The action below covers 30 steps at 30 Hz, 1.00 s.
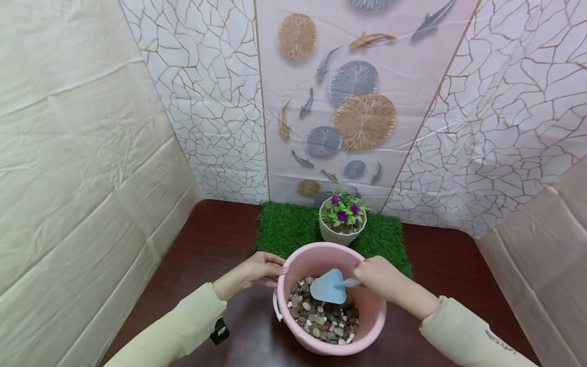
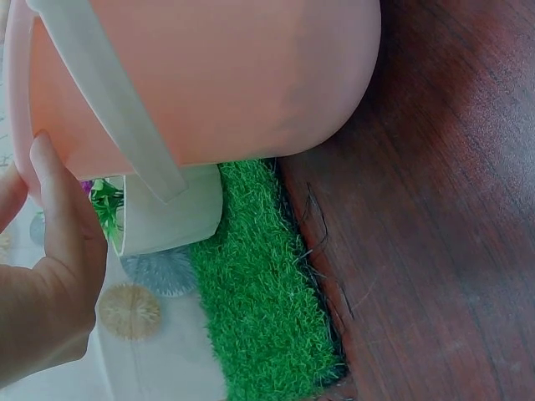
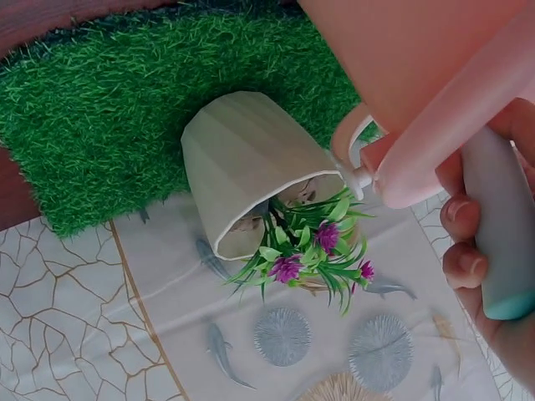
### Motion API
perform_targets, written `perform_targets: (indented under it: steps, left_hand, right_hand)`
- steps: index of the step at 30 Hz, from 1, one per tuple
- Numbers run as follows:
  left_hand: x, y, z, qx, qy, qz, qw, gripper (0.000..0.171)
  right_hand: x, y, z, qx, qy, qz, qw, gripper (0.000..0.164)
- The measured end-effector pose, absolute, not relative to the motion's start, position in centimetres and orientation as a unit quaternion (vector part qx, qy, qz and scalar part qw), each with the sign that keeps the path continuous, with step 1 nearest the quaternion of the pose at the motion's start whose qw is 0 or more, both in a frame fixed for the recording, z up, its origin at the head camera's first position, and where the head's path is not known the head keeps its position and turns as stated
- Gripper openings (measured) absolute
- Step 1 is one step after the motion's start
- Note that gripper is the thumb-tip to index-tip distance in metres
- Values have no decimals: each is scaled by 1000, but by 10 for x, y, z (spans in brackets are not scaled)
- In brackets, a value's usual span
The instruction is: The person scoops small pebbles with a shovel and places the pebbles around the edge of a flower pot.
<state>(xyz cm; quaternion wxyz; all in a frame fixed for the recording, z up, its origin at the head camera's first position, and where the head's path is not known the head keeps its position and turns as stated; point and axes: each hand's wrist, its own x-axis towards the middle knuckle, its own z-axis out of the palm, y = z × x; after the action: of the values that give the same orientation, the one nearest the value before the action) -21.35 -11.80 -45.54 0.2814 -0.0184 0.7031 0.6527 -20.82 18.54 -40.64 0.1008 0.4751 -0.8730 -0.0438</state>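
A pink bucket (image 1: 373, 326) with mixed pebbles (image 1: 321, 321) at its bottom stands on the table in the head view. My left hand (image 1: 257, 270) pinches its left rim, one finger lying along the outer wall in the left wrist view. Inside the bucket, a light blue hand trowel (image 1: 329, 287) hangs over the pebbles, its blade pointing left. My right hand (image 1: 382, 279) grips the trowel's handle (image 3: 501, 225) at the bucket's right rim, fingers curled round it. Whether the blade touches the pebbles I cannot tell.
Behind the bucket, a white pot (image 1: 341, 236) with purple flowers (image 1: 341, 216) stands on a green grass mat (image 1: 289, 229). The dark red-brown table (image 1: 220, 219) meets patterned cloth walls at the back. The bucket's white handle (image 1: 277, 306) hangs down its left side.
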Motion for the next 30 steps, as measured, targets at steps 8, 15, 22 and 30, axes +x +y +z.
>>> perform_targets:
  steps: [8,15,22,30]
  left_hand:
    - [-213,-118,-458,-16,696,657,288,41]
    - [-213,-119,-456,-13,694,658,291,42]
    - [-213,-119,-457,-18,694,657,293,42]
    - [-214,-120,-457,-21,694,657,293,42]
  right_hand:
    - [-209,180,-410,478,-869,-54,115,42]
    - [-210,176,-417,500,-856,-57,120,38]
    - [-212,173,-429,521,-839,-72,143,27]
    - [-212,169,-438,534,-830,-66,146,32]
